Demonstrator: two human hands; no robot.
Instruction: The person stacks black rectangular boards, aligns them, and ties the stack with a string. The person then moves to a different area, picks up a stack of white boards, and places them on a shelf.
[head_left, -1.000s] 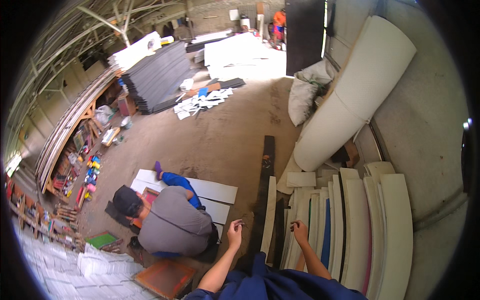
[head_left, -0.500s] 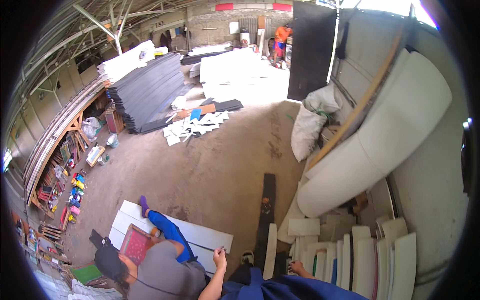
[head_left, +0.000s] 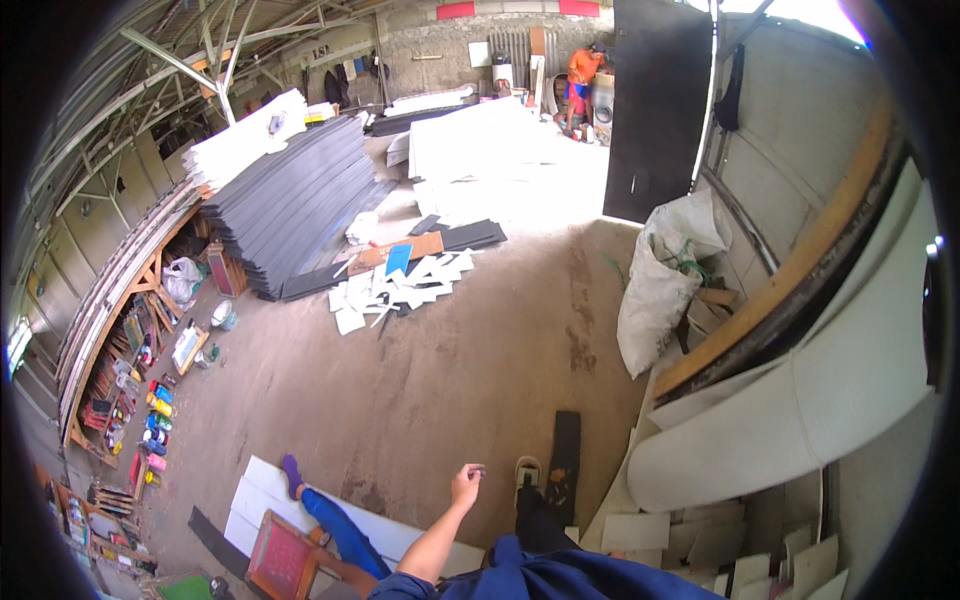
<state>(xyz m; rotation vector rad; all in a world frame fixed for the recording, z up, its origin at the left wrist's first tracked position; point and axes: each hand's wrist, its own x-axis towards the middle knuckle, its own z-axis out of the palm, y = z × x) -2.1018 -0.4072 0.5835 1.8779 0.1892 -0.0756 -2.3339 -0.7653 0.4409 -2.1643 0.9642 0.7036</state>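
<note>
Walking seems underway: bare left hand (head_left: 466,486) half-curled, contents unclear, left of the flat black strip (head_left: 566,450); right hand (head_left: 617,554), now mostly hidden, unreadable.

Beyond the left hand (head_left: 465,487), passage is offered over the floor (head_left: 500,365), bounded by white scraps (head_left: 428,282) far left, a sack (head_left: 658,290) and roll (head_left: 790,425) at right, and a co-worker's leg (head_left: 342,527) near left.

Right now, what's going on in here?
The wearer's left hand is raised out front; whether it holds something small is unclear. The right hand can't be clearly made out. Lower left, a co-worker's arm reaches toward a red-faced frame by white sheets. At the back, a person in orange is near a tall dark panel.
</note>
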